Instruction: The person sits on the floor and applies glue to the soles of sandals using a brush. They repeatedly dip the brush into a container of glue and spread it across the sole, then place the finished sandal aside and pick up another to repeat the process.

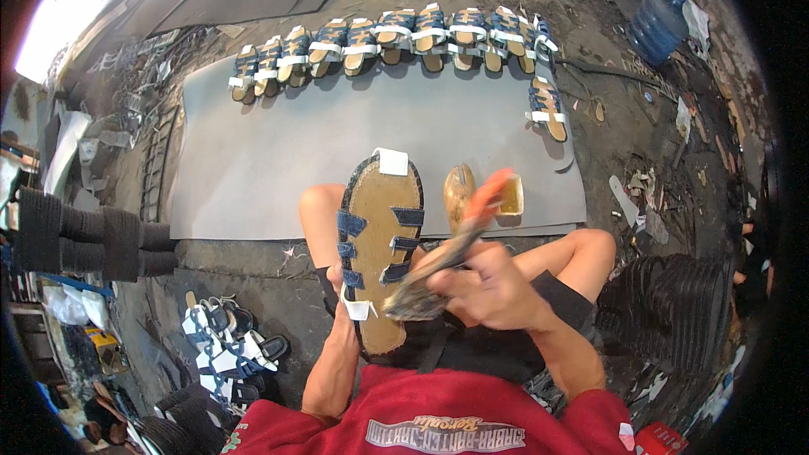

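Sandal (pixel 381 219) up over the lap, tan sole facing the camera, blue straps (pixel 351 225) poking out along both edges, a white tab (pixel 391 162) at its far end! The left hand (pixel 339 280) pinches its left edge low down, fingers mostly hidden behind it. Over on the right, the right hand (pixel 493 286) is wrapped tight around a blurred, orange-ended brush (pixel 452 254), its bristles at the sole's lower right; contact is hard to call. So the sandal sits just right of the left hand and left of the right hand. Good technique here, I'd judge: a firm left hold, light even strokes, bristles clear of the straps. Just beyond the brush, a wooden form (pixel 458 194) and a small tub (pixel 520 204) stand on the grey sheet (pixel 253 177). And at the far side, a row of sandals (pixel 361 40)! Near left, a sandal pile (pixel 226 345).
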A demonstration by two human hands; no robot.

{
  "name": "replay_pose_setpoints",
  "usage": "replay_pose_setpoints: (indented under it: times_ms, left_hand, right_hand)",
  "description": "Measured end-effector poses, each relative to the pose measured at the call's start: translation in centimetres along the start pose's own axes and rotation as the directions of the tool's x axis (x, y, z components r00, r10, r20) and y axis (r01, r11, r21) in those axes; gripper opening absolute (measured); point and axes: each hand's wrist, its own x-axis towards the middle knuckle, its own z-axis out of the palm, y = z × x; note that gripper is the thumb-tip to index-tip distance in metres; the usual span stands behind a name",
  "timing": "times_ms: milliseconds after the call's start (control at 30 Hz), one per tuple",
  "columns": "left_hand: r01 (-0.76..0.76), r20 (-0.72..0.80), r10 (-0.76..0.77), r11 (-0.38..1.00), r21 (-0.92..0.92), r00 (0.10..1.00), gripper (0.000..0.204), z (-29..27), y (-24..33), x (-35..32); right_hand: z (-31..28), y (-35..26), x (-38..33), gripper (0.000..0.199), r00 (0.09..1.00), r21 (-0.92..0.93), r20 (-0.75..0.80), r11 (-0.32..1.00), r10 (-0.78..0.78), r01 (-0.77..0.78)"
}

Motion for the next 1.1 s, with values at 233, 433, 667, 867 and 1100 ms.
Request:
replay_pose_setpoints:
  times_ms: [233, 433, 667, 867, 1100]
  left_hand:
    - [-0.046, -0.011, 0.049, 0.981, 0.189, 0.999, 0.082, 2.0, 0.4, 0.0]
    - [-0.169, -0.458, 0.234, 0.969, 0.179, 0.858, 0.072, 2.6, -1.8, 2.0]
    - [-0.125, -0.323, 0.157, 0.985, 0.117, 0.933, 0.064, 4.0, -2.5, 6.4]
    - [-0.204, -0.528, 0.302, 0.95, 0.238, 0.793, 0.061, 4.8, -4.3, 10.5]
    - [0.11, -0.495, 0.107, 0.914, 0.39, 0.862, 0.066, 6.3, -12.5, 11.7]
  right_hand:
    - [-15.4, 8.6, -1.1, 0.029, 0.665, 0.527, -0.708, 0.805, 0.238, 0.274]
    - [-24.7, 26.5, -4.0, 0.026, 0.515, 0.696, -0.643, 0.714, 0.568, 0.082]
    - [-21.4, 28.8, -2.9, 0.03, 0.219, 0.075, -0.937, 0.767, 0.273, -0.637]
    - [-10.1, 15.5, -4.9, 0.046, 0.878, -0.168, -0.475, 0.973, 0.06, -0.158]
    - [-4.5, 13.4, -5.0, 0.062, 0.818, 0.417, -0.544, 0.906, 0.187, 0.071]
